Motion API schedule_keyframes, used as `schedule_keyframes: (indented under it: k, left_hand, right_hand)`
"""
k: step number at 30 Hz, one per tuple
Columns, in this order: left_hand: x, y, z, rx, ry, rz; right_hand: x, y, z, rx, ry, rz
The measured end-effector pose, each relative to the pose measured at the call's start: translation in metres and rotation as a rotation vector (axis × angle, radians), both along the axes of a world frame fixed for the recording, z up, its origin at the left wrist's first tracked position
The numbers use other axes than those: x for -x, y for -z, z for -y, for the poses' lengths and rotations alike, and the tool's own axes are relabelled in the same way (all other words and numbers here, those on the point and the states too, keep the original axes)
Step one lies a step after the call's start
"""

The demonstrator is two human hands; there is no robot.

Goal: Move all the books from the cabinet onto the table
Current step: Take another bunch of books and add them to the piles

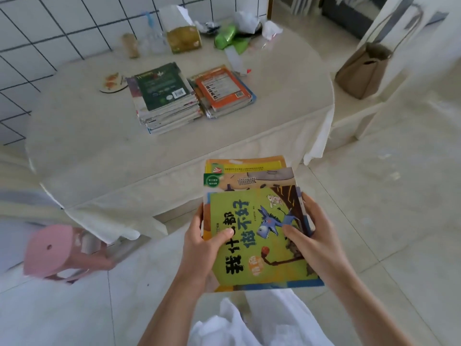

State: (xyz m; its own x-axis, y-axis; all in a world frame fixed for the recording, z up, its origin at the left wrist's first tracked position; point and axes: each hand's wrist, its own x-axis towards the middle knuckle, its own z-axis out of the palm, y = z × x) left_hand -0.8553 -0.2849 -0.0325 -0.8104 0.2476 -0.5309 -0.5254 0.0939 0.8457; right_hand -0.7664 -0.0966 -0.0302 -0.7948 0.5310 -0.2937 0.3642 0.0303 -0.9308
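Observation:
I hold a stack of picture books (259, 221) in front of me, above the floor and short of the table's near edge. The top book has a green cover with a blue donkey. My left hand (202, 248) grips the stack's left side, thumb on the cover. My right hand (314, 236) grips the right side, thumb also on the cover. On the white-clothed table (99, 146) lie two piles of books: a taller one topped by a dark green cover (162, 96) and a lower one topped by an orange cover (222, 92). The cabinet is out of view.
At the table's far edge, near the tiled wall, stand a tissue box (183, 38), a green bag (227, 36), crumpled plastic and a small jar. A pink stool (55, 253) stands at the left on the tiled floor. A brown bag (361, 71) hangs on a white chair at the right.

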Motion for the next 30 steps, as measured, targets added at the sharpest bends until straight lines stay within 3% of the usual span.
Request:
schedule_keyframes:
  k: [6,12,16,24,30]
  left_hand:
    - [0.047,0.003,-0.063,-0.052,-0.065,0.012]
    - [0.087,-0.003,-0.137,-0.118,-0.177,0.015]
    - [0.120,0.000,-0.163,-0.090,-0.235,-0.015]
    - [0.198,0.007,-0.176,-0.109,-0.313,-0.039]
    - [0.264,0.020,-0.173,-0.039,-0.252,-0.082]
  right_hand:
    - [0.060,0.000,-0.065,0.074,-0.045,0.012]
    - [0.127,-0.015,-0.151,0.205,-0.052,0.193]
    - [0.181,-0.020,-0.189,0.221,-0.195,0.295]
    - [0.280,-0.012,-0.209,0.158,-0.380,0.259]
    - [0.345,-0.002,-0.219,0.094,-0.402,0.228]
